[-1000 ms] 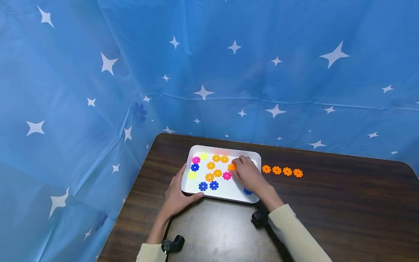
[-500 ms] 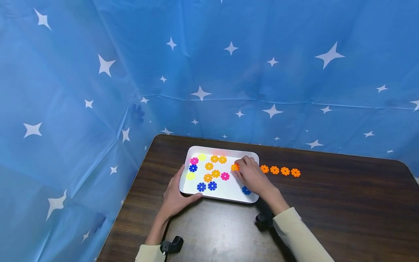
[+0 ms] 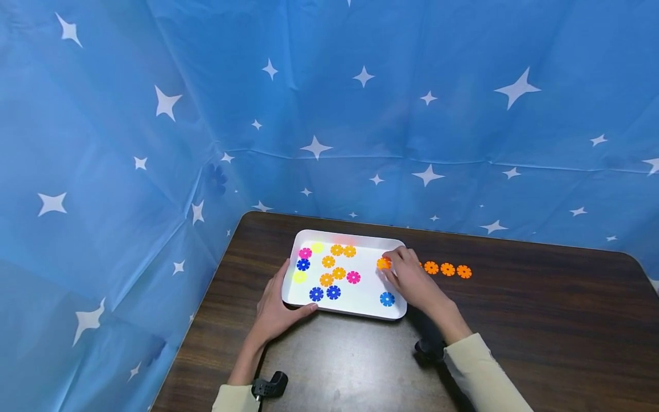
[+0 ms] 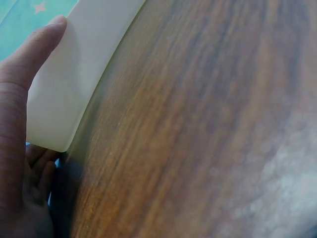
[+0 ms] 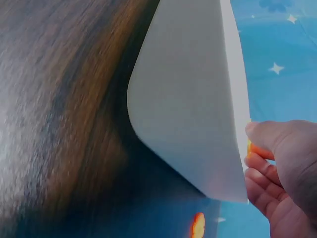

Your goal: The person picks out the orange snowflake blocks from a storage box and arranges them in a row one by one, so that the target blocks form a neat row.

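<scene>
A white tray holds orange, yellow, pink and blue notched discs. At its front left corner my left hand grips the rim, the thumb on the front edge; the left wrist view shows the thumb against the tray wall and curled fingers beyond the corner. Over the tray's right part, my right hand pinches an orange disc between thumb and fingers. In the right wrist view, that disc shows only partly behind the tray's side wall, between the fingertips of the hand.
Right of the tray, a row of orange discs lies on the brown wooden table, its left end partly behind my right hand. A lone blue disc is near the tray's front right corner. A blue star-patterned cloth hangs behind the table.
My right hand has moved right across the tray with the orange disc, which is now nearer the right rim. The left hand keeps its grip on the corner.
</scene>
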Motion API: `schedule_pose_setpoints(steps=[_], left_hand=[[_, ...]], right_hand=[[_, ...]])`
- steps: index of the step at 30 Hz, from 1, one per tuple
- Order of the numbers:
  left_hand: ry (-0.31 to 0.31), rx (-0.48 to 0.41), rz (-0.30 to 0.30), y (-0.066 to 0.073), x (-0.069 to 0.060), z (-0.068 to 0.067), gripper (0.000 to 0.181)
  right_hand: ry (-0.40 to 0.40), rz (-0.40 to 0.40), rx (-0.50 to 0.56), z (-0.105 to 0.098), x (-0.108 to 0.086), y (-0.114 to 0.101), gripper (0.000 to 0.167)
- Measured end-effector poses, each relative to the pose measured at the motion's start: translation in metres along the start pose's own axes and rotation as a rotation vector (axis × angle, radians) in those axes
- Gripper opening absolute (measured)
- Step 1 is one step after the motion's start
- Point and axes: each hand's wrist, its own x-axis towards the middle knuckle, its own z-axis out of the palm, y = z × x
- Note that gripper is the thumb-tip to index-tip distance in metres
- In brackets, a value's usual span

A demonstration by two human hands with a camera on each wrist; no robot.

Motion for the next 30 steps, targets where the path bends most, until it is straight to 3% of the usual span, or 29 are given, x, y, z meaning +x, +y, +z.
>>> schedule_pose_setpoints(steps=[13, 20, 30], left_hand=[[-0.017, 0.001, -0.017, 0.003, -0.001, 0.000, 0.120], [-0.012, -0.005, -0.014, 0.003, 0.000, -0.001, 0.120], [-0.013, -0.007, -0.009, 0.002, 0.000, -0.001, 0.120]], right_hand=[[0.047, 0.012, -0.013, -0.015, -0.010, 0.017, 0.042], [0.056, 0.069, -0.017, -0.021, -0.018, 0.031, 0.040], [0.092, 0.090, -0.031, -0.027, -0.031, 0.051, 0.038]])
